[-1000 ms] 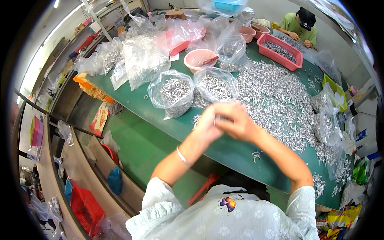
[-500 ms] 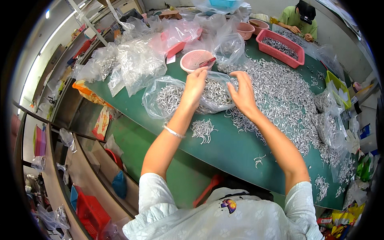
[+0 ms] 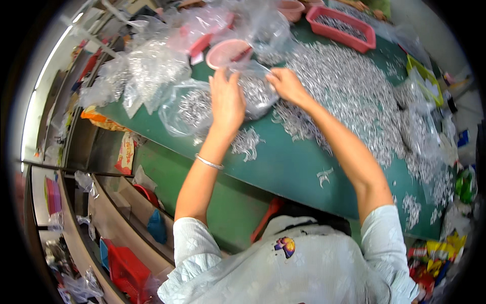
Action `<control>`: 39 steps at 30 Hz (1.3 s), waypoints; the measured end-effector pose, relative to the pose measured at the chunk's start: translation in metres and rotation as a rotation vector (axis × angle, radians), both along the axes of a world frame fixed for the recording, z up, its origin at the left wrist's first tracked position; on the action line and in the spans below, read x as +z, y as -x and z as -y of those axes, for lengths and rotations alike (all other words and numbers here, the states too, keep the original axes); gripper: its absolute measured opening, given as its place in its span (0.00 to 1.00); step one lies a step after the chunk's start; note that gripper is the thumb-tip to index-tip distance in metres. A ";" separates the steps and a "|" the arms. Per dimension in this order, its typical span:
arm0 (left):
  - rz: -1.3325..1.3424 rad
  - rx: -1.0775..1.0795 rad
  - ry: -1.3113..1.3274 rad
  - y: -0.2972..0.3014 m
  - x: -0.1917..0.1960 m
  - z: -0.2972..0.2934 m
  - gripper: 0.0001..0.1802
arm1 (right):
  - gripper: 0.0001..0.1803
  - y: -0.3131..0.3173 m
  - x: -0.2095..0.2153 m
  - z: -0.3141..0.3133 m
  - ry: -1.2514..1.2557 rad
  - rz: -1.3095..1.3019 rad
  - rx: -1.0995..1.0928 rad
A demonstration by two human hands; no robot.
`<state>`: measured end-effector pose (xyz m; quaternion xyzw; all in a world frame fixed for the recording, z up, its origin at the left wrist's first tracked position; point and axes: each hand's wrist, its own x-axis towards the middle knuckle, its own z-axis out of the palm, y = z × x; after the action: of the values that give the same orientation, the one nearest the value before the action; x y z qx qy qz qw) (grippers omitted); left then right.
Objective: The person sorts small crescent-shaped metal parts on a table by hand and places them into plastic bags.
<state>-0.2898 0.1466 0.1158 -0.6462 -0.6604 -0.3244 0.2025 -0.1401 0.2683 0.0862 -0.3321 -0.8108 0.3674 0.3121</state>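
In front of me lie two clear plastic bags of small curved silvery metal pieces. My left hand (image 3: 227, 99) is over the right-hand bag (image 3: 257, 95), at its left side, with the fingertips apart and touching the film. Its palm side is hidden. The right-hand fingers pinch this bag's raised right rim, my right hand (image 3: 288, 85) coming from the side of the big heap. The left-hand bag (image 3: 171, 112) rests beside my left wrist. A large loose heap of silvery hook-like pieces (image 3: 349, 96) spreads to the right, and a small pile (image 3: 247, 143) sits below the bags.
Behind the bags stands a round pink basket (image 3: 223, 54) with a red-handled tool (image 3: 242, 53). A pink rectangular tub (image 3: 340, 30) of pieces is farther right. Filled clear bags (image 3: 147, 71) crowd the back left. A yellow-green basket (image 3: 424, 81) is at the right edge of the green table (image 3: 283, 172).
The whole view has shifted, so the table appears higher and farther left. My right fingers, spread before, have closed on the bag rim. My left fingers, pinched together before, look apart.
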 end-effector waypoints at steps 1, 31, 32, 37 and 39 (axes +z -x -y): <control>0.069 -0.060 -0.010 -0.009 0.001 0.006 0.19 | 0.12 -0.010 -0.005 0.004 0.025 -0.090 0.064; 0.270 -0.053 0.268 -0.111 -0.107 0.143 0.14 | 0.26 -0.110 -0.067 0.179 -0.032 0.100 0.169; 0.280 -0.019 0.244 -0.105 -0.106 0.141 0.14 | 0.26 -0.101 -0.068 0.177 -0.040 0.030 0.168; 0.522 0.066 0.055 -0.068 -0.111 0.126 0.19 | 0.25 -0.049 -0.090 0.177 -0.028 -0.123 0.104; 0.662 0.094 0.039 -0.040 -0.122 0.113 0.21 | 0.20 -0.031 -0.089 0.171 0.028 -0.190 0.007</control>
<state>-0.2500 0.0339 -0.0063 -0.4784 -0.7254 -0.4945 -0.0208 -0.1095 0.0975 -0.0030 -0.2970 -0.7734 0.4098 0.3816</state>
